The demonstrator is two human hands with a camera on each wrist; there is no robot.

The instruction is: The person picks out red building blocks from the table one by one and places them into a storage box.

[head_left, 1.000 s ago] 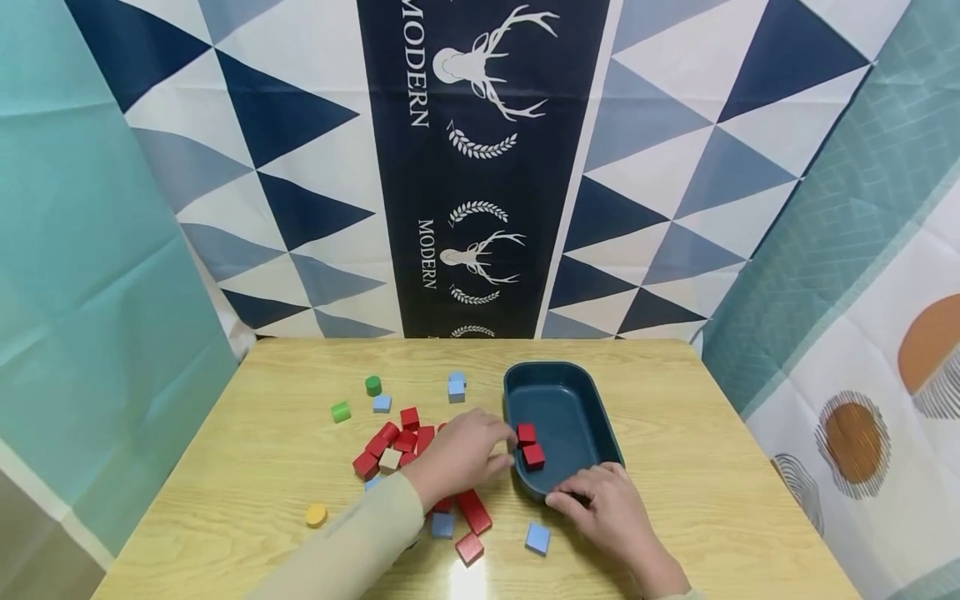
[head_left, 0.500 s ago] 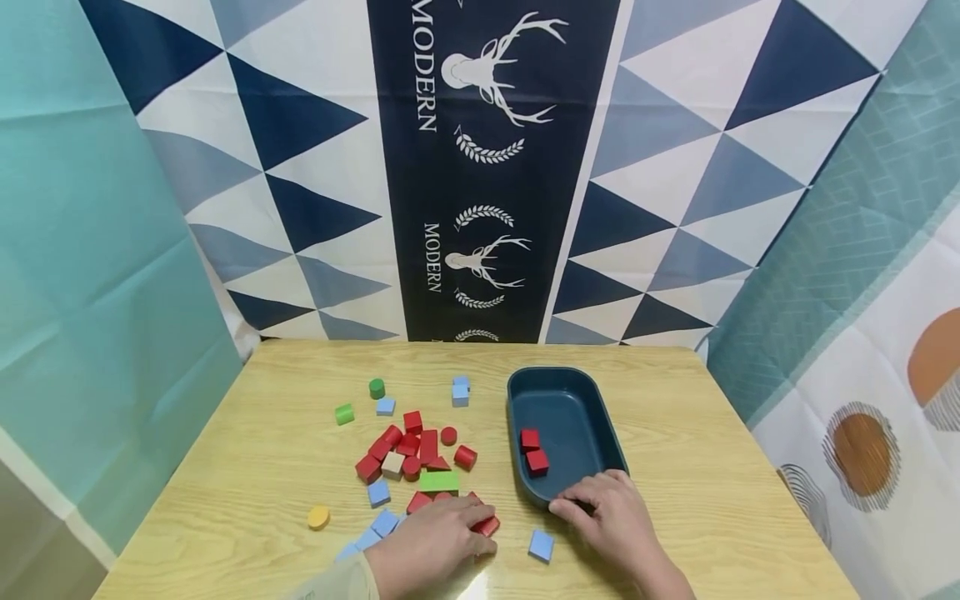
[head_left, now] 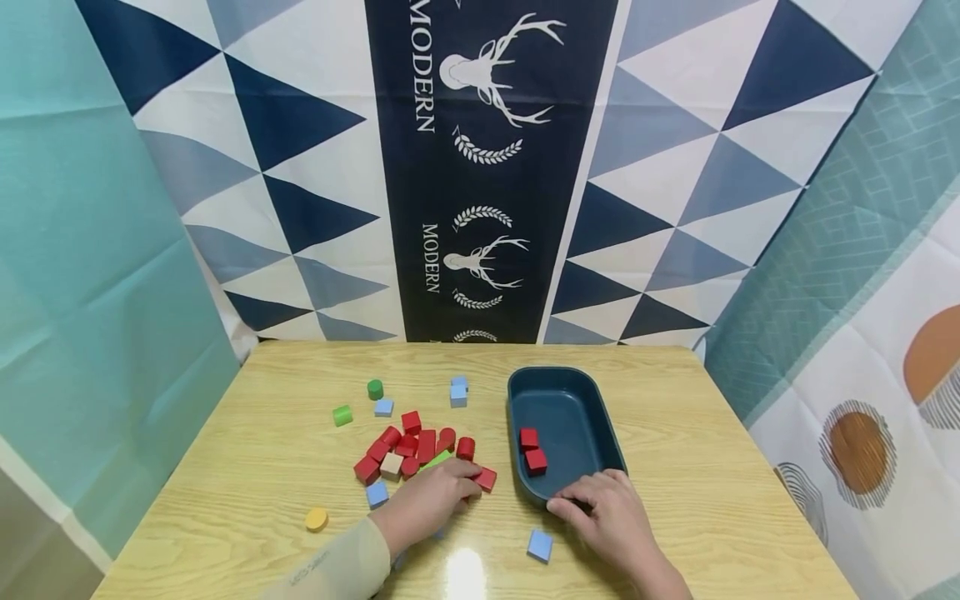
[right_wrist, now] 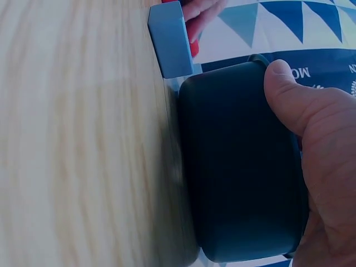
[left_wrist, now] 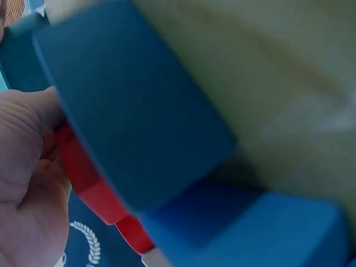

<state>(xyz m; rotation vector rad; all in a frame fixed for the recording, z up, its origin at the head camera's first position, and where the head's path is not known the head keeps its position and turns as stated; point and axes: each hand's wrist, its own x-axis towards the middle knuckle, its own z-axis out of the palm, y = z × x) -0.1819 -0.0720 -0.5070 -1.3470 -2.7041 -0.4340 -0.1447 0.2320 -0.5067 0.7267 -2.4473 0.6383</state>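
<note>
Left hand (head_left: 429, 502) moved toward 12 o'clock with red block (head_left: 487, 479); block now at its fingertips, cannot tell if gripped. Dark tray (head_left: 570, 412) at 2 o'clock from block, two red cubes (head_left: 536, 462) inside, right hand (head_left: 606, 514) pinching near rim. Loose red pieces (head_left: 427, 446) at 10 o'clock, green block (head_left: 437, 459) partly behind left hand; blue block (head_left: 539, 546) at 5. Wooden tabletop (head_left: 675, 425); triangle-patterned hanging (head_left: 307, 192) beyond.

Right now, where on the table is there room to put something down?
On the table, there's bare wood right of the dark bin, and more left of the yellow disc. It's crowded left of the bin, where red blocks cluster by the left hand.
</note>
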